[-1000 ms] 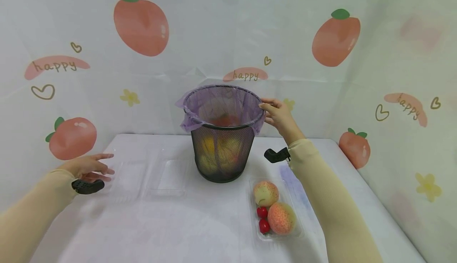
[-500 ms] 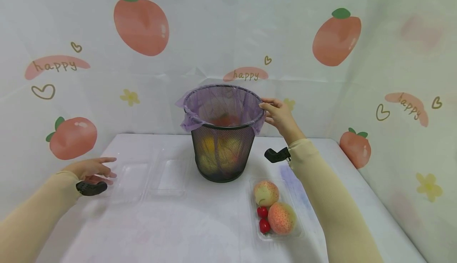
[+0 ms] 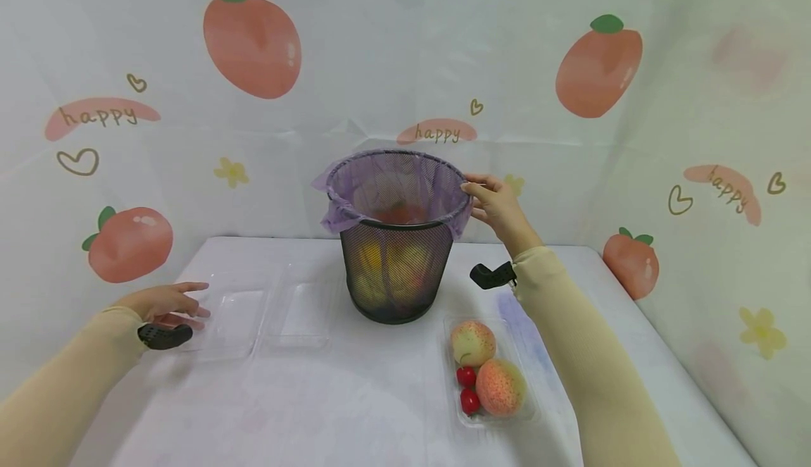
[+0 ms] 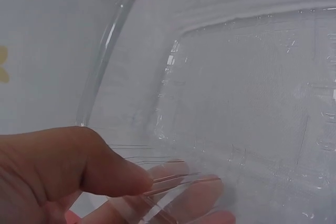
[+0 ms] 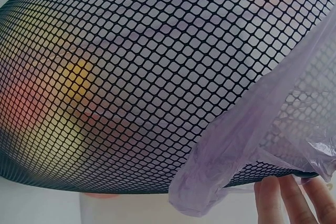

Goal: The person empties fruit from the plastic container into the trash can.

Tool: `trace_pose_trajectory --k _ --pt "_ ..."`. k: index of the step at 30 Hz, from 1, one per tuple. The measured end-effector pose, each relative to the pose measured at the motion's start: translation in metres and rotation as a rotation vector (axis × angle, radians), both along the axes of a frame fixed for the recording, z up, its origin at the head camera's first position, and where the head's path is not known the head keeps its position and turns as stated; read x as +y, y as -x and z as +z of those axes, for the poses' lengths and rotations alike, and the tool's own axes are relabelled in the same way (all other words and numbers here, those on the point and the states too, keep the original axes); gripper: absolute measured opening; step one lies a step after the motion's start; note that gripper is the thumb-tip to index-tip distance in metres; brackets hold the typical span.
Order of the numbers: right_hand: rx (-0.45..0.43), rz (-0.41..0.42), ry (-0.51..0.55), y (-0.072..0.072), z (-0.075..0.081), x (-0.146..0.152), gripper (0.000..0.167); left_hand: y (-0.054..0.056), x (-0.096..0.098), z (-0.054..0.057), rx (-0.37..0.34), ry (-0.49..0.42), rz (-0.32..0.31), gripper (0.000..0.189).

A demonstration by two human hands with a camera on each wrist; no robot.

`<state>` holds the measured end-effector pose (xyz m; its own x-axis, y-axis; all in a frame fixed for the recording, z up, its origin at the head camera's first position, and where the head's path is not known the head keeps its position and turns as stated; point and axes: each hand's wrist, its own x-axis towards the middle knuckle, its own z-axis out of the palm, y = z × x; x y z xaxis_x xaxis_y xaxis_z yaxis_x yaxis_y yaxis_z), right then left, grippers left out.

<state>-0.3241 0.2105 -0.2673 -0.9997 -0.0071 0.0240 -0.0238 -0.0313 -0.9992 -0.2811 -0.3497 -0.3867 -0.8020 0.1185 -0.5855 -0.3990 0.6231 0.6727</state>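
Observation:
My left hand (image 3: 166,303) pinches the near-left edge of a clear plastic tray (image 3: 236,315). In the left wrist view, the thumb (image 4: 113,174) lies on one side of the plastic, and fingers show through it. A second clear tray-shaped piece (image 3: 303,312) lies beside it; whether the two are joined I cannot tell. My right hand (image 3: 497,206) holds the rim of a black mesh bin (image 3: 393,277), thumb inside and fingers outside. A purple bag (image 3: 342,217) lines the bin and folds over its rim. Yellow and red fruit-like shapes (image 5: 73,82) show blurred through the mesh.
At the front right stands another clear tray (image 3: 472,421) holding two peaches (image 3: 500,387) and two red cherries (image 3: 469,401). A pale purple patch (image 3: 526,326) marks the white tabletop next to it. A printed cloth (image 3: 355,51) hangs behind the table.
My left hand has moved slightly right, and the left tray's outline has shifted, looking a little tilted. The right hand and the bin have stayed put.

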Motion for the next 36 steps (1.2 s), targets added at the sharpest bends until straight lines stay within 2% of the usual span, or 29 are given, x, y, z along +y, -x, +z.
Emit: trace_pose_trajectory --k 20,28,33,36 --pt "-0.004 -0.005 0.002 -0.003 0.001 0.0 0.046 -0.006 -0.003 0.002 0.0 -0.033 0.007 0.074" --pt "-0.007 -0.005 0.002 -0.002 0.0 -0.001 0.045 -0.006 -0.009 0.002 0.028 -0.003 -0.06 0.075" --pt "0.003 -0.004 0.005 -0.002 0.0 0.0 0.044 -0.008 -0.012 0.005 0.021 -0.1 -0.011 0.078" --pt "0.007 -0.006 0.01 -0.002 0.0 0.0 0.043 -0.01 -0.013 0.007 0.029 -0.115 0.0 0.079"
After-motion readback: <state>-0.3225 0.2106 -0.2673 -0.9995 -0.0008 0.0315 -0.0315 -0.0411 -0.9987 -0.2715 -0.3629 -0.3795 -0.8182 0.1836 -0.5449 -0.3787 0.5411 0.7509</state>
